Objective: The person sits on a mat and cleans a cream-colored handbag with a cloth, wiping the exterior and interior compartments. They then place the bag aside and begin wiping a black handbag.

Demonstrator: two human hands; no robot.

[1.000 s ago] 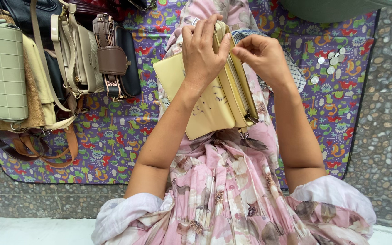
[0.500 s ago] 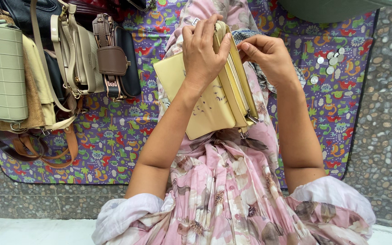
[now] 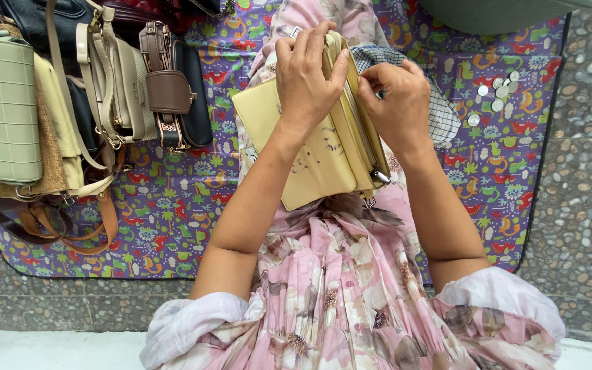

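A: What is the object in hand?
B: A pale yellow purse (image 3: 310, 154), flat and rectangular, with several stacked compartments along its right edge and a small metal fitting at the lower right corner. Faint dark marks show on its front face. It rests on the person's lap, over a pink floral garment (image 3: 337, 274).

A: How do the hands stand?
B: The left hand (image 3: 306, 79) is closed over the purse's top edge, fingers curled across it, gripping it. The right hand (image 3: 395, 103) is pinched at the compartment openings, fingertips touching the purse's edge.

A: And around it?
B: A checked cloth (image 3: 440, 116) lies just beside the right hand. Coins (image 3: 495, 92) sit on the purple patterned mat (image 3: 173, 205); other bags (image 3: 104, 89) lie well apart at left
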